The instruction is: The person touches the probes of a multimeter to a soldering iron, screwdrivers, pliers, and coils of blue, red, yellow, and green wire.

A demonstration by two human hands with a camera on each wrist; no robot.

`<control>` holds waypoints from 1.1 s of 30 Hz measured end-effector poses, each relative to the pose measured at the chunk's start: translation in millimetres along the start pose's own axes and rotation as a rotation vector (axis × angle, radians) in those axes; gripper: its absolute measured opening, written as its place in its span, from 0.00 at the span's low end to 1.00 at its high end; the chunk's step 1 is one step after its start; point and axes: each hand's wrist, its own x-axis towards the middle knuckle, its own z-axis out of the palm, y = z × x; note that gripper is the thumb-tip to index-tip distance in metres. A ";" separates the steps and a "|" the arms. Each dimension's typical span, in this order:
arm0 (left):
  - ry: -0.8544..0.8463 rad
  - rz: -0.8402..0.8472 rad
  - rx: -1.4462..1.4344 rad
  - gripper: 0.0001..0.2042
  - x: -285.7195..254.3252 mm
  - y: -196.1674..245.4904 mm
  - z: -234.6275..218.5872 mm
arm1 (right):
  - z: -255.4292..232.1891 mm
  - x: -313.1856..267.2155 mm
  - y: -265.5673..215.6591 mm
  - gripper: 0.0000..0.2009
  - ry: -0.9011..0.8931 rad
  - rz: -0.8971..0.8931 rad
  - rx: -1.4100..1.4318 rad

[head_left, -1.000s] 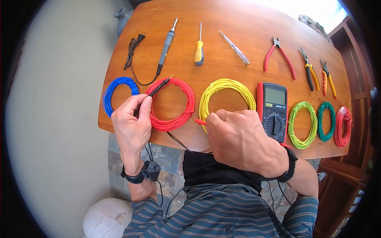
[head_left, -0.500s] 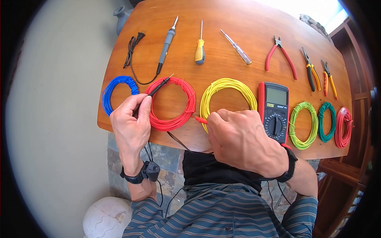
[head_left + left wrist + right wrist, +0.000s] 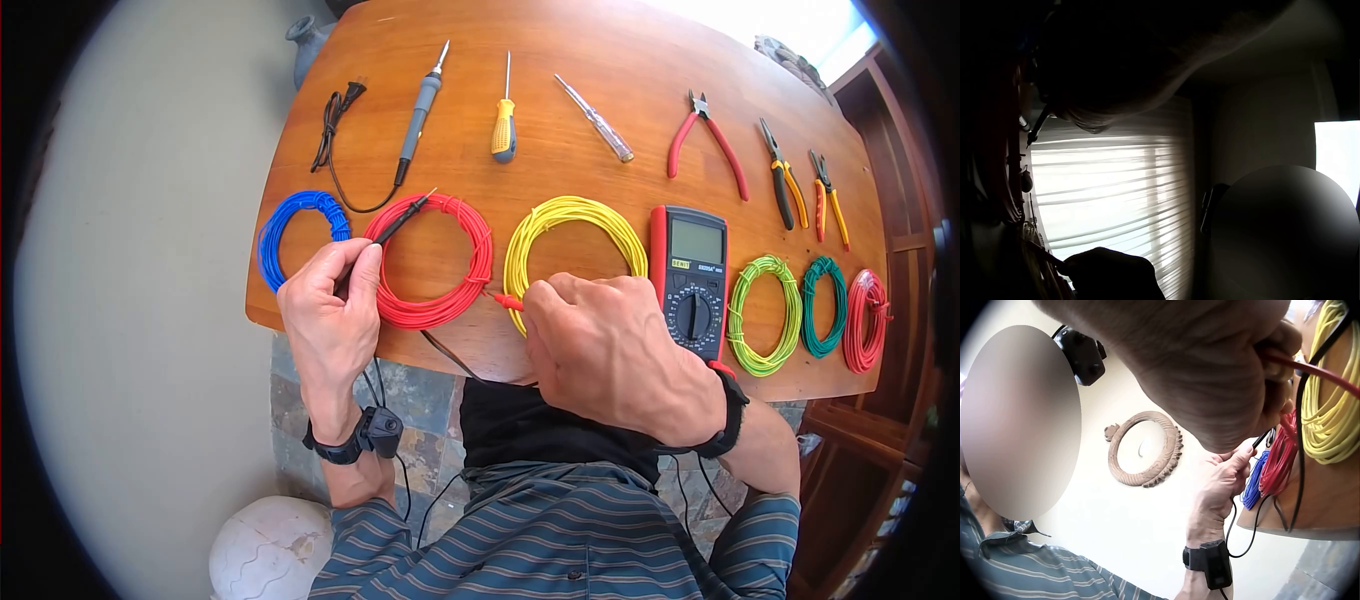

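My left hand (image 3: 335, 300) pinches a black test probe (image 3: 402, 220) between thumb and fingers. Its metal tip points up and right, overlapping the upper left of the red wire coil (image 3: 484, 250). With curled fingers, my right hand (image 3: 620, 355) grips a red test probe (image 3: 510, 302), whose tip reaches the lower right of that coil, by a wire end. A red lead (image 3: 1310, 367) runs from the right hand in the right wrist view. The yellow wire coil (image 3: 575, 208) lies partly behind this hand. Beside it is the red-framed multimeter (image 3: 690, 285). The left wrist view is very dark.
A blue coil (image 3: 275, 240) sits at the table's left. Light green (image 3: 740, 315), dark green (image 3: 810, 305) and pinkish-red (image 3: 855, 320) coils are right. Farther back lie a soldering iron (image 3: 418, 120), screwdriver (image 3: 503, 130), clear-handled tester (image 3: 600, 125), red-handled cutters (image 3: 680, 145) and two pliers (image 3: 780, 180).
The view has shifted very slightly since one second ago. Both hands and the probes they hold stay nearly still.
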 end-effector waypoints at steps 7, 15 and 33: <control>0.000 0.008 0.004 0.06 -0.1 0.0 0.7 | -2.6 -0.6 -2.9 0.07 0.010 -0.002 0.015; -0.009 0.008 0.000 0.06 -0.3 -0.7 1.6 | -2.4 -1.3 -2.9 0.07 0.006 0.004 0.022; -0.029 -0.013 -0.009 0.06 -0.3 2.9 2.9 | -4.1 -3.8 -3.5 0.08 -0.011 0.008 0.004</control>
